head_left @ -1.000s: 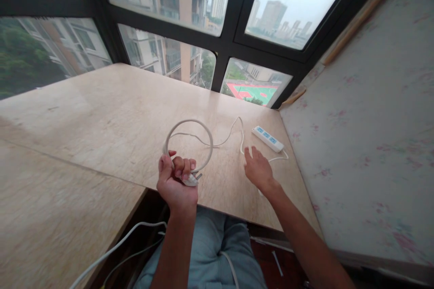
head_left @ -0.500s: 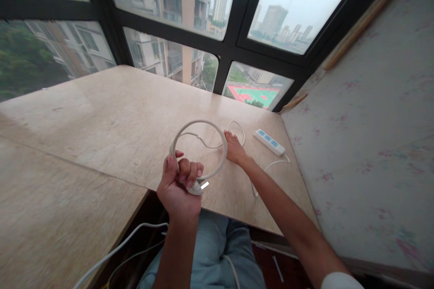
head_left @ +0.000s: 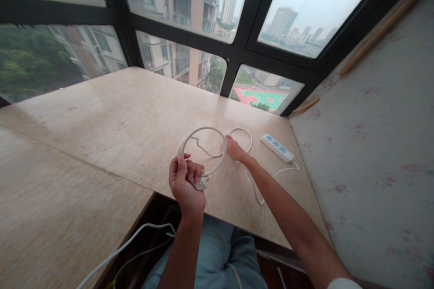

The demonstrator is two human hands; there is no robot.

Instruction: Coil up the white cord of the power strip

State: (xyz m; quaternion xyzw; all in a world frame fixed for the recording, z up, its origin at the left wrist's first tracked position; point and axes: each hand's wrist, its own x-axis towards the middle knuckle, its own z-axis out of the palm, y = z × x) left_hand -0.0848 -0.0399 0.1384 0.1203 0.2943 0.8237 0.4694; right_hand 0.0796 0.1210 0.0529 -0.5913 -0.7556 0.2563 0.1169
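Observation:
A loop of white power cord (head_left: 203,128) stands up from my left hand (head_left: 186,185), whose fingers are closed round its lower left side. The plug (head_left: 202,184) at the cord's end sticks out below those fingers, its prongs pointing right. Farther off, my right hand (head_left: 234,149) is closed on the cord beside the loop's right side, its fingertips partly hidden. From there the slack curves over the stone surface to a white power strip (head_left: 278,148) with blue socket faces, lying to the right.
The pale stone counter (head_left: 111,122) runs up to dark window frames (head_left: 233,72). A flowered wall (head_left: 366,162) bounds the right side. Another white cable (head_left: 125,239) hangs across the dark gap at lower left, beside my legs (head_left: 217,248).
The view has shifted, so the scene sits a little further right and lower. My left hand keeps the loop and plug, and the loop looks slightly flatter. My right hand stays near the loop.

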